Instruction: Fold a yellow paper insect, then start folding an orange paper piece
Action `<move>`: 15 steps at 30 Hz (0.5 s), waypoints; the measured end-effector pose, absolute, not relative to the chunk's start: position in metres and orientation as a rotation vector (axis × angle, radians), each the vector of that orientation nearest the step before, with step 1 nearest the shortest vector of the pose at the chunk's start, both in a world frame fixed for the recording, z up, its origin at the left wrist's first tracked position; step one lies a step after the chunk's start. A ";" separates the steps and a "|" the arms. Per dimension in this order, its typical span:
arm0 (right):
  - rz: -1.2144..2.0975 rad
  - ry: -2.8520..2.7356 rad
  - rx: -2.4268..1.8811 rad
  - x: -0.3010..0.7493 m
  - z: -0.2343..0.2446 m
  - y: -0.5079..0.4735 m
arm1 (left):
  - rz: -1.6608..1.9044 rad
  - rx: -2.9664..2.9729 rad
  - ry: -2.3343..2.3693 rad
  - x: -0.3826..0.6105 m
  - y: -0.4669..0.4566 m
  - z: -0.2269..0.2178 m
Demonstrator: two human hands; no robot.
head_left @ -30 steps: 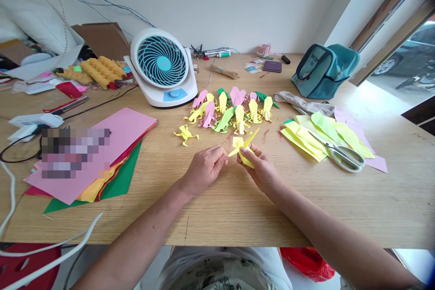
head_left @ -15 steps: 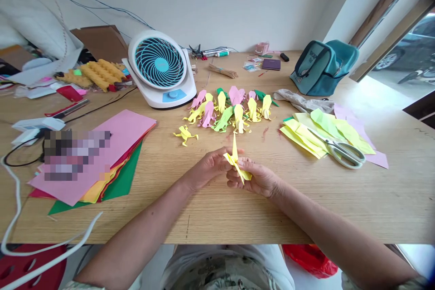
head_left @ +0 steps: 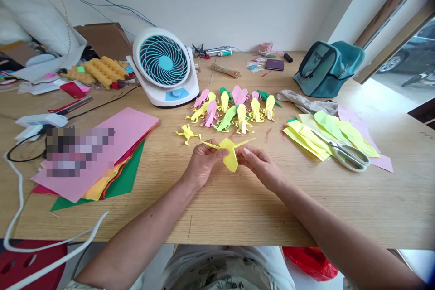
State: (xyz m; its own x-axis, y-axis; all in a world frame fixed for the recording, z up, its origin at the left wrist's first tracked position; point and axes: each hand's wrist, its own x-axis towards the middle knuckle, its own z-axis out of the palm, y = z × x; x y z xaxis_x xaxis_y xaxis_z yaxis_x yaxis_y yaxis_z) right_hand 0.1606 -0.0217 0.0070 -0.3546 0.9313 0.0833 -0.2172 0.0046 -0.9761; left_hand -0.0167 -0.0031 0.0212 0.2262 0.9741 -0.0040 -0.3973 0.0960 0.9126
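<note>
Nothing can be read; the lettering (head_left: 316, 58) on the teal bag (head_left: 335, 80) is too small.

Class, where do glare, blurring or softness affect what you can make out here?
Head view: glare whitens the wooden desk right of the teal bag; head view: pixelation hides something on the pink paper; head view: the folded yellow paper keeps clear outlines.

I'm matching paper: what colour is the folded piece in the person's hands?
The folded piece is yellow, best seen in the head view.
</note>
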 end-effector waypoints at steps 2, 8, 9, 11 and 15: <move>1.429 -1.292 -0.866 0.159 0.007 -0.021 | 1.213 1.033 0.837 -0.016 -0.002 0.016; 1.319 -1.181 -0.908 0.150 0.008 -0.022 | 1.243 1.239 0.962 -0.014 -0.005 0.006; 1.302 -1.174 -0.916 0.149 0.008 -0.022 | 1.233 1.274 0.967 -0.013 -0.006 0.005; 1.274 -1.163 -0.938 0.148 0.008 -0.022 | 1.213 1.342 0.942 -0.011 -0.008 0.004; 1.250 -1.159 -0.986 0.147 0.007 -0.023 | 1.175 1.415 0.934 -0.009 -0.009 0.000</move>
State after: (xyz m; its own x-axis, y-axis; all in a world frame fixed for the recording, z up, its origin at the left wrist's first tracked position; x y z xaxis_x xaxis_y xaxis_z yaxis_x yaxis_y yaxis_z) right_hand 0.1466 -0.0229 0.0073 -0.0405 0.9940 0.1013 -0.1761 0.0927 -0.9800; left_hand -0.0092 -0.0090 -0.0001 0.2205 0.9594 0.1759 -0.0448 -0.1702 0.9844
